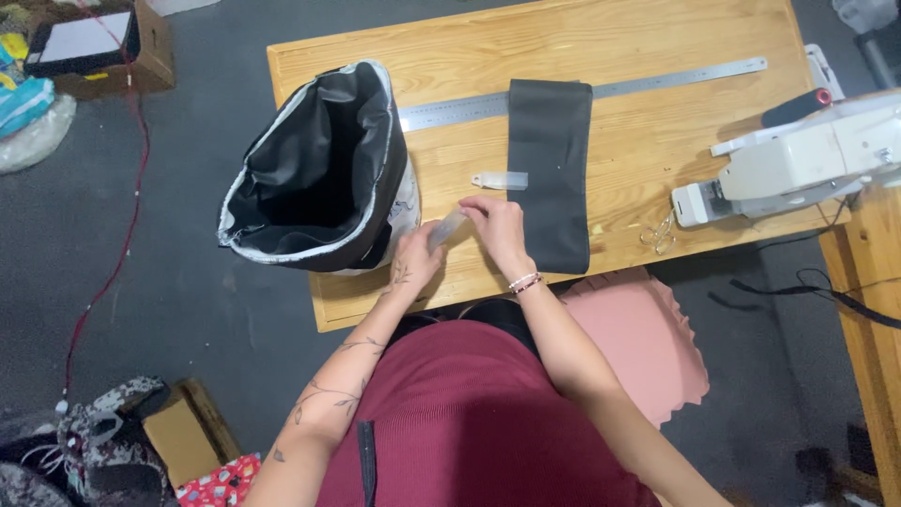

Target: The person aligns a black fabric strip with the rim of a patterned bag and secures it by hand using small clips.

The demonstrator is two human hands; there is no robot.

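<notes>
At the centre of the frame my left hand (416, 258) and right hand (497, 225) meet over the table (648, 141), both pinching a small clear strip (448, 228) between their fingertips, each at one end. A second clear strip (500, 180) lies just above them, touching the left edge of the black cloth (551, 174). The open black bag (314, 169) stands left of my hands; the ruler (657, 83) runs under the cloth
</notes>
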